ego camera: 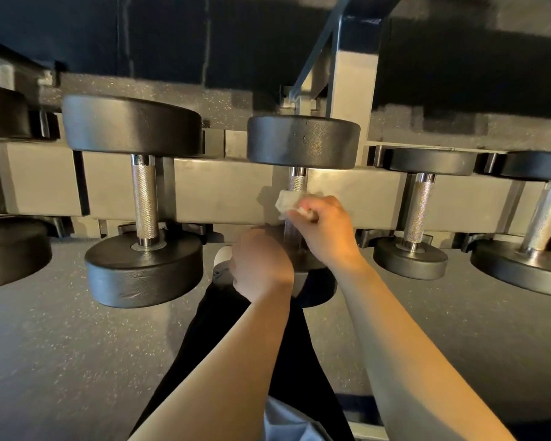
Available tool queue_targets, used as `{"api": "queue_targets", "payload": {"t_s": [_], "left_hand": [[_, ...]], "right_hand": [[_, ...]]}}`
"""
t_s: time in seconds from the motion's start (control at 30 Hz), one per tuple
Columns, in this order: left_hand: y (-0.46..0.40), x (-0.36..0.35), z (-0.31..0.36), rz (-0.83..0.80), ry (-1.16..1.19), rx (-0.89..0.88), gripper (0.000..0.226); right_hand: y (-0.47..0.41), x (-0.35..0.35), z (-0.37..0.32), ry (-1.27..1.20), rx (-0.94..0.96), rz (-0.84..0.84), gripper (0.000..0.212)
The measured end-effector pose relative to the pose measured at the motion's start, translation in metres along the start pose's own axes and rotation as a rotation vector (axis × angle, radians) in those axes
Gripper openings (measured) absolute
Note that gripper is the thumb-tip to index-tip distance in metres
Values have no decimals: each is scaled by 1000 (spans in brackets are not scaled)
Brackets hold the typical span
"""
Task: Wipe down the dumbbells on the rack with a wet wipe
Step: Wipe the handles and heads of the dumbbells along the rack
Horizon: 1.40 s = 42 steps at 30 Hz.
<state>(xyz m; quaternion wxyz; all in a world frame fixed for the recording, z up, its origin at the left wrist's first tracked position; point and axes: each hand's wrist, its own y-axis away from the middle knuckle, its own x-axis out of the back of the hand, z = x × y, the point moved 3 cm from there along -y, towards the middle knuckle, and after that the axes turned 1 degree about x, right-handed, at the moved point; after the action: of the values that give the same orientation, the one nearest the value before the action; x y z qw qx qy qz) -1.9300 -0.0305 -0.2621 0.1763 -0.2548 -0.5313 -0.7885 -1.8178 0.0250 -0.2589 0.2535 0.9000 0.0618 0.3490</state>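
Knurled steel of the middle dumbbell's handle [296, 184] is wrapped by the wet wipe [285, 202], pinched in the right hand [323, 227] fingers [306, 209], and is best rubbed along its length while the left hand [261, 265], fingers hidden, grip untellable, steadies the near head just below.

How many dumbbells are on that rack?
5 in view: one cut off at far left, one left of center, the middle one being wiped, two at right. More may lie outside the picture.

speckled grey floor [61, 361], dark wall [140, 36] behind.
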Motion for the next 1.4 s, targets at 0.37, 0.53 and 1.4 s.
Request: {"api": "queue_targets", "payload": {"t_s": [0.37, 0.53, 1.4], "left_hand": [[-5, -4, -4, 51, 36, 22, 31], [-3, -5, -3, 70, 39, 0, 31], [2, -2, 0, 84, 56, -7, 14]], "right_hand": [[-19, 14, 17, -1031, -514, 73, 11], [-47, -12, 1, -998, -571, 59, 15], [-39, 3, -17, -900, -553, -59, 16]]}}
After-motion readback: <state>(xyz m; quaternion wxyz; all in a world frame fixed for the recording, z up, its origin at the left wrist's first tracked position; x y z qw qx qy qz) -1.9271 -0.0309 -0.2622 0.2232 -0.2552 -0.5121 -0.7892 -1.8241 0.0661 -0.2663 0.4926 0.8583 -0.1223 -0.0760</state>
